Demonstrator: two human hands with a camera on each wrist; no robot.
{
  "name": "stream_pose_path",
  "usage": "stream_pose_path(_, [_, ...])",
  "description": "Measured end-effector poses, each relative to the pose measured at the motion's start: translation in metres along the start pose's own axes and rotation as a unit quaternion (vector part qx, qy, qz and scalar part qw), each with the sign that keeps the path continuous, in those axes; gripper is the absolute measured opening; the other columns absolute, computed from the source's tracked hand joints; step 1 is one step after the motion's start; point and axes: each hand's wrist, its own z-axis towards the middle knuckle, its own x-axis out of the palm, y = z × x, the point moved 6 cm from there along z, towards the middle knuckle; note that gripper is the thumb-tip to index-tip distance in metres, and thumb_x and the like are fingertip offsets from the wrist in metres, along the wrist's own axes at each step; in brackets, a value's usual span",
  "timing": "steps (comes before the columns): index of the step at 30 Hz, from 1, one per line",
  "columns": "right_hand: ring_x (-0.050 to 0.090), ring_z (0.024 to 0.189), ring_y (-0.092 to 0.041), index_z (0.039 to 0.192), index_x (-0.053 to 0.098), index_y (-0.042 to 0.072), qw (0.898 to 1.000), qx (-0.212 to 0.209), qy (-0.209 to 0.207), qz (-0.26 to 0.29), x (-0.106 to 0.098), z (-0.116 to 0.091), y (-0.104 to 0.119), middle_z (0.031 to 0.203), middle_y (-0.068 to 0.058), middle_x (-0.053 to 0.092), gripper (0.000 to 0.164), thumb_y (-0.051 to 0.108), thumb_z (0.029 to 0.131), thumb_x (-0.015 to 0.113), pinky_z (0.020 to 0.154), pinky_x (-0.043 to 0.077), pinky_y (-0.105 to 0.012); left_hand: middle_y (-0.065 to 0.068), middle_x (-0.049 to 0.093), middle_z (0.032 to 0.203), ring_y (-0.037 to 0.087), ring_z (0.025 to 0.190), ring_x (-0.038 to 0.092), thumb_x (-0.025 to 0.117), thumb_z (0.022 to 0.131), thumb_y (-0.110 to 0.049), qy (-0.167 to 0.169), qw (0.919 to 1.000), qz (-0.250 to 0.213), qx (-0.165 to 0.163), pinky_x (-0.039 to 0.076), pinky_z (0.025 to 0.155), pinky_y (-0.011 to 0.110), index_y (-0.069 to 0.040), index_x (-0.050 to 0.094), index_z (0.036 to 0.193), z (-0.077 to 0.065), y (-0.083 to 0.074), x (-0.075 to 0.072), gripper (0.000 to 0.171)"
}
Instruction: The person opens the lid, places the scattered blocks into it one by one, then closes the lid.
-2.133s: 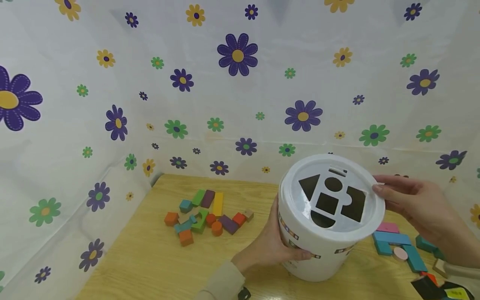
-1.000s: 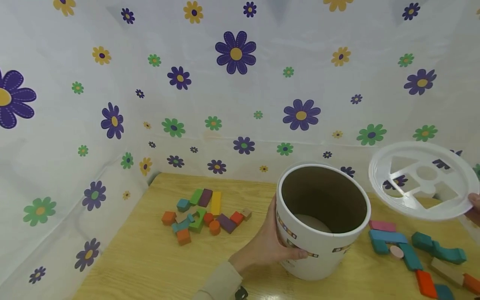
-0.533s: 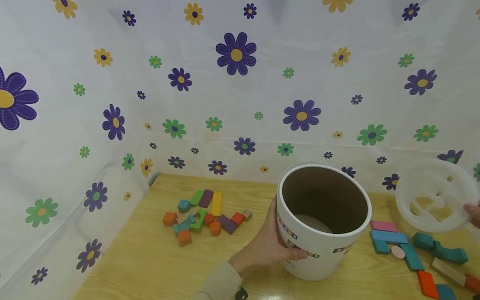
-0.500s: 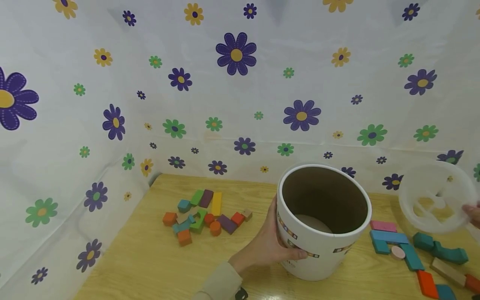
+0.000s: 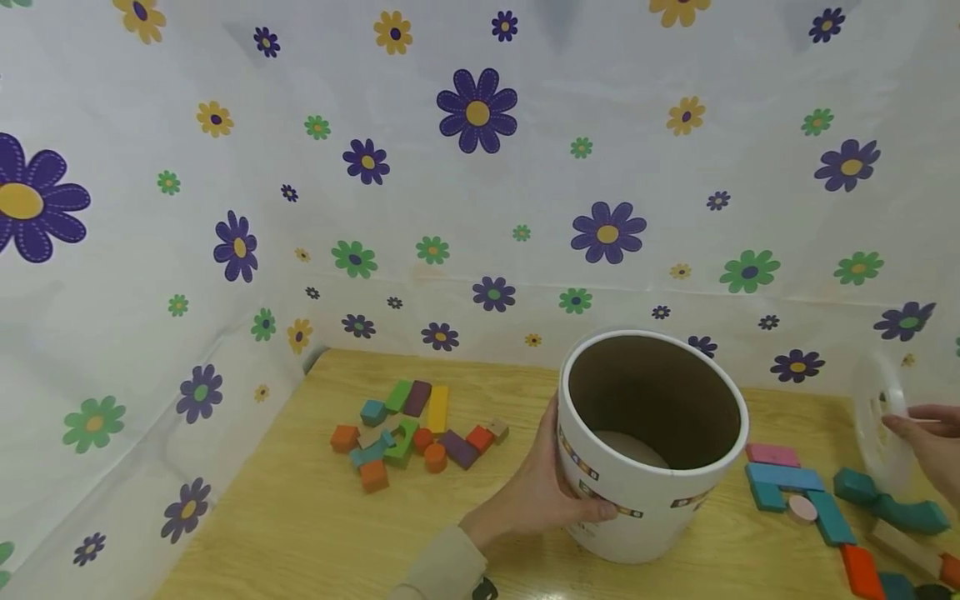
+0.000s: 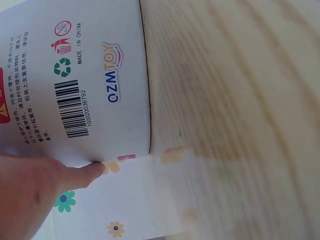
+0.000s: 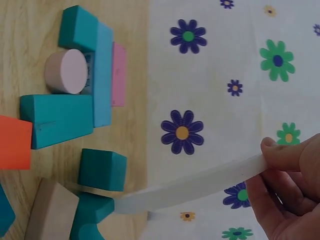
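Observation:
A white cylindrical toy-block bucket point(image 5: 645, 521), uncovered at the top, stands on the wooden table right of centre in the head view. My left hand point(image 5: 528, 496) grips its left side, thumb across the printed front. Up close, the left wrist view has its barcode and logo side, with part of my left hand at the lower left. At the far right, my right hand point(image 5: 933, 442) pinches the bucket's white lid point(image 5: 873, 417) by its edge. The lid is tilted steeply, nearly edge-on. In the right wrist view its rim point(image 7: 190, 189) reaches down beside the teal blocks point(image 7: 102, 170).
Left of the bucket lies a loose group of coloured blocks, among them a yellow one point(image 5: 438, 408) and an orange cube point(image 5: 373, 476). More blocks sit at the right, including a pink one point(image 5: 772, 455) and a red one point(image 5: 862, 572). A flowered cloth point(image 5: 450, 192) hangs behind the table.
My right hand has lifted the lid off the bucket, carried it right, then turned it from nearly flat to steeply tilted. My left hand has stayed on the bucket.

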Motion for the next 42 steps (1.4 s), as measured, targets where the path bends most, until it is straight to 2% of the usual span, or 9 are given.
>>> stream_pose_path(4, [0.039, 0.059, 0.012, 0.127, 0.060, -0.010, 0.994, -0.080, 0.036, -0.057, 0.004, -0.023, 0.038, 0.075, -0.004, 0.065, 0.053, 0.037, 0.102, 0.061, 0.050, 0.039, -0.021, -0.014, 0.012, 0.170, 0.021, 0.155, 0.027, 0.085, 0.074, -0.060, 0.000, 0.9999, -0.004, -0.014, 0.025, 0.128, 0.046, -0.043, -0.008, 0.161, -0.002, 0.002, 0.001, 0.129])
stream_pose_path(6, [0.046, 0.057, 0.002, 0.124, 0.058, -0.015, 0.989, -0.102, 0.063, -0.086, 0.005, -0.040, 0.065, 0.086, -0.030, 0.066, 0.051, 0.033, 0.104, 0.059, 0.047, 0.041, -0.023, -0.014, 0.011, 0.170, 0.020, 0.155, 0.026, 0.085, 0.074, -0.060, 0.000, 0.9998, -0.004, -0.017, 0.025, 0.128, 0.047, -0.043, -0.008, 0.161, -0.002, 0.002, 0.001, 0.128])
stream_pose_path(8, [0.049, 0.054, -0.008, 0.117, 0.058, -0.018, 0.982, -0.127, 0.084, -0.109, 0.001, -0.062, 0.100, 0.093, -0.039, 0.065, 0.043, 0.022, 0.104, 0.060, 0.044, 0.040, -0.025, -0.013, 0.011, 0.170, 0.021, 0.155, 0.027, 0.085, 0.074, -0.060, 0.000, 0.9998, -0.004, -0.018, 0.026, 0.128, 0.047, -0.043, -0.008, 0.161, -0.002, 0.001, 0.001, 0.128])
stream_pose_path(12, [0.053, 0.054, -0.026, 0.098, 0.061, -0.020, 0.962, -0.205, 0.086, -0.161, -0.006, -0.094, 0.151, 0.077, -0.033, 0.064, 0.027, 0.004, 0.093, 0.070, 0.044, 0.040, -0.029, -0.011, 0.012, 0.170, 0.022, 0.154, 0.028, 0.085, 0.075, -0.059, 0.000, 0.9999, -0.001, -0.015, 0.027, 0.128, 0.046, -0.042, -0.007, 0.162, -0.002, 0.002, 0.002, 0.128])
stream_pose_path(16, [0.056, 0.056, -0.029, 0.083, 0.066, -0.016, 0.940, -0.271, 0.083, -0.191, -0.003, -0.099, 0.159, 0.068, -0.026, 0.065, 0.014, -0.004, 0.082, 0.074, 0.047, 0.045, -0.037, -0.012, 0.012, 0.170, 0.022, 0.154, 0.028, 0.084, 0.076, -0.058, 0.003, 0.9998, 0.007, -0.020, 0.027, 0.128, 0.048, -0.042, -0.008, 0.161, -0.002, 0.005, 0.003, 0.127])
stream_pose_path(19, [0.058, 0.059, -0.033, 0.079, 0.066, -0.014, 0.935, -0.278, 0.098, -0.198, 0.001, -0.099, 0.155, 0.068, -0.024, 0.065, 0.011, -0.006, 0.080, 0.073, 0.052, 0.049, -0.046, -0.014, 0.010, 0.170, 0.020, 0.154, 0.027, 0.083, 0.077, -0.058, 0.003, 0.9995, 0.017, -0.028, 0.026, 0.127, 0.052, -0.043, -0.009, 0.161, -0.003, 0.007, 0.004, 0.126])
stream_pose_path(30, [0.059, 0.068, -0.040, 0.082, 0.063, -0.016, 0.929, -0.235, 0.134, -0.251, 0.010, -0.093, 0.127, 0.073, -0.027, 0.065, 0.010, -0.007, 0.082, 0.069, 0.072, 0.048, -0.060, -0.019, 0.010, 0.169, 0.015, 0.155, 0.025, 0.082, 0.080, -0.058, 0.004, 0.9988, 0.031, -0.037, 0.025, 0.127, 0.055, -0.043, -0.010, 0.161, -0.004, 0.008, 0.003, 0.123])
stream_pose_path(37, [0.058, 0.071, -0.044, 0.081, 0.061, -0.014, 0.931, -0.228, 0.126, -0.256, 0.009, -0.088, 0.118, 0.076, -0.031, 0.061, 0.012, -0.005, 0.079, 0.069, 0.065, 0.048, -0.058, -0.016, 0.010, 0.170, 0.019, 0.155, 0.026, 0.083, 0.080, -0.054, 0.006, 0.9993, 0.020, -0.029, 0.025, 0.128, 0.053, -0.043, -0.011, 0.161, -0.003, 0.007, 0.003, 0.124])
stream_pose_path(42, [0.053, 0.066, -0.036, 0.077, 0.056, -0.013, 0.935, -0.186, 0.137, -0.268, 0.004, -0.087, 0.116, 0.071, -0.027, 0.056, 0.024, 0.005, 0.080, 0.072, 0.058, 0.045, -0.045, -0.015, 0.009, 0.170, 0.020, 0.155, 0.026, 0.083, 0.079, -0.055, 0.005, 0.9993, 0.021, -0.030, 0.024, 0.128, 0.054, -0.043, -0.011, 0.161, -0.004, 0.007, 0.002, 0.125])
